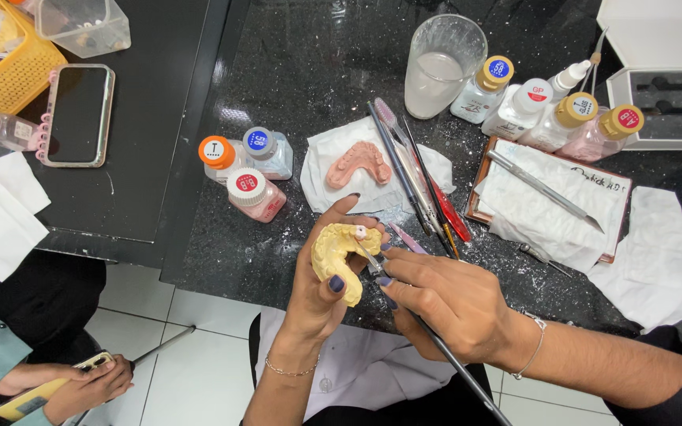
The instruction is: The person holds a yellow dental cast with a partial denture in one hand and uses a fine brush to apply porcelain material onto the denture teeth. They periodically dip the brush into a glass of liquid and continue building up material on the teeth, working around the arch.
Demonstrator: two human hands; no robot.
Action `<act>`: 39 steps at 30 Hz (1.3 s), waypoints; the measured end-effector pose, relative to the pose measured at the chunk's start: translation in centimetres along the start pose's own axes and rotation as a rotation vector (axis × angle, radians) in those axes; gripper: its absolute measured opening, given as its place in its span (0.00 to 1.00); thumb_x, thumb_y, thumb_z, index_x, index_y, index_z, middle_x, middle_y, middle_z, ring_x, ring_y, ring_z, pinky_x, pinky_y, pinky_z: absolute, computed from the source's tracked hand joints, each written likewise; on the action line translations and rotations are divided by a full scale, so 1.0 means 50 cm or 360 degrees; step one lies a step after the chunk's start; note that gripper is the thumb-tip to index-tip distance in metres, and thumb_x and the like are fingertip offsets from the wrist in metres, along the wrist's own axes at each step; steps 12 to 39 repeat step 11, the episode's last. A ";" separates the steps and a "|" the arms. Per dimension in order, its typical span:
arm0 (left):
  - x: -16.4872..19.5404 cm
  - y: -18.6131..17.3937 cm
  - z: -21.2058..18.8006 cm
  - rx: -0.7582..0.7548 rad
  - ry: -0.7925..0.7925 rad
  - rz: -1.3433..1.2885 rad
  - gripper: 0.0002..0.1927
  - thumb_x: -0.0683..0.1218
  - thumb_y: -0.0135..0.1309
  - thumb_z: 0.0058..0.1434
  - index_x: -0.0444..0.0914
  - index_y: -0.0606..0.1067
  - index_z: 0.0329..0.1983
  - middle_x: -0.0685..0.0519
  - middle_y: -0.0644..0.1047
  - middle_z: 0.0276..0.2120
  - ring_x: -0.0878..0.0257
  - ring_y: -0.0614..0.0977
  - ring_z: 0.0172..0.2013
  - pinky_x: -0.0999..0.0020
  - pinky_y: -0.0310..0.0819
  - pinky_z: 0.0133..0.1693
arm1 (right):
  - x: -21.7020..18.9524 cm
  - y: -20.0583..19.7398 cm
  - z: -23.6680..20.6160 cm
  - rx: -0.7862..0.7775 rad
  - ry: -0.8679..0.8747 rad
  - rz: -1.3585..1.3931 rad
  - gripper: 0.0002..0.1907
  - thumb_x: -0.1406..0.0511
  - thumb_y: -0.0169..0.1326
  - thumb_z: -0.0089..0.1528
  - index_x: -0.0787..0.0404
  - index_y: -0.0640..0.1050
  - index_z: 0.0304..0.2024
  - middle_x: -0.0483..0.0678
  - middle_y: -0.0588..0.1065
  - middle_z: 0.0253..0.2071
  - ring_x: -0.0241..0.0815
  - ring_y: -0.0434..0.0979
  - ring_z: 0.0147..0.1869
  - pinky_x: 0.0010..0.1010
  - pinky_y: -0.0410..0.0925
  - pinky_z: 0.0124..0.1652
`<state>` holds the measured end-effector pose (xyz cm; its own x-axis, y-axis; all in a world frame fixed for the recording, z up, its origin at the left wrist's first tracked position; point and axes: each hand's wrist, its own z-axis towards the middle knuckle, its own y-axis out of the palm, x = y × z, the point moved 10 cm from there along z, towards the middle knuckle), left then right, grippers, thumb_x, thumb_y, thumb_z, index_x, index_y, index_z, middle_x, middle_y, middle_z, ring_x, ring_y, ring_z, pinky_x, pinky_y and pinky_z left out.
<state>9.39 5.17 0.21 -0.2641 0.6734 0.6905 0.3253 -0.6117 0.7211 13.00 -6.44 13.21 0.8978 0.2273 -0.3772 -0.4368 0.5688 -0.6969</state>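
While my left hand [317, 284] curls its fingers around the yellow plaster teeth model [341, 256] just above the black speckled counter [294, 71], my right hand [444, 304] pinches a thin long brush [436, 341] and its tip touches the model's top. Just behind lie a pink gum-shaped model [358, 163] on white tissue [329, 150], three small powder bottles [248, 170] and a cloudy glass of water [440, 67].

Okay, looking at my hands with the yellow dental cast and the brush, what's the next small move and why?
Probably a light dab on the pale tooth. The left hand holds the yellow dental cast up, and the right hand has the brush tip right at that tooth.
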 end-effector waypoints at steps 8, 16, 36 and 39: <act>0.000 0.002 0.000 0.0002 -0.0009 -0.0026 0.62 0.62 0.77 0.45 0.30 0.57 0.74 0.44 0.73 0.55 0.51 0.77 0.59 0.54 0.69 0.66 | -0.002 -0.002 0.003 -0.0010 0.0018 -0.0010 0.18 0.75 0.61 0.52 0.68 0.73 0.44 0.60 0.78 0.45 0.59 0.84 0.51 0.39 0.78 0.43; -0.001 -0.001 -0.002 0.0007 -0.0022 -0.0041 0.62 0.62 0.77 0.45 0.30 0.57 0.73 0.43 0.73 0.56 0.51 0.76 0.60 0.54 0.69 0.66 | -0.003 -0.001 0.003 -0.0011 0.0016 -0.0015 0.18 0.74 0.62 0.53 0.68 0.73 0.45 0.59 0.78 0.46 0.58 0.84 0.52 0.39 0.78 0.45; -0.001 -0.001 -0.002 0.0007 -0.0022 -0.0041 0.62 0.62 0.77 0.45 0.30 0.57 0.73 0.43 0.73 0.56 0.51 0.76 0.60 0.54 0.69 0.66 | -0.003 -0.001 0.003 -0.0011 0.0016 -0.0015 0.18 0.74 0.62 0.53 0.68 0.73 0.45 0.59 0.78 0.46 0.58 0.84 0.52 0.39 0.78 0.45; -0.001 -0.001 -0.002 0.0007 -0.0022 -0.0041 0.62 0.62 0.77 0.45 0.30 0.57 0.73 0.43 0.73 0.56 0.51 0.76 0.60 0.54 0.69 0.66 | -0.003 -0.001 0.003 -0.0011 0.0016 -0.0015 0.18 0.74 0.62 0.53 0.68 0.73 0.45 0.59 0.78 0.46 0.58 0.84 0.52 0.39 0.78 0.45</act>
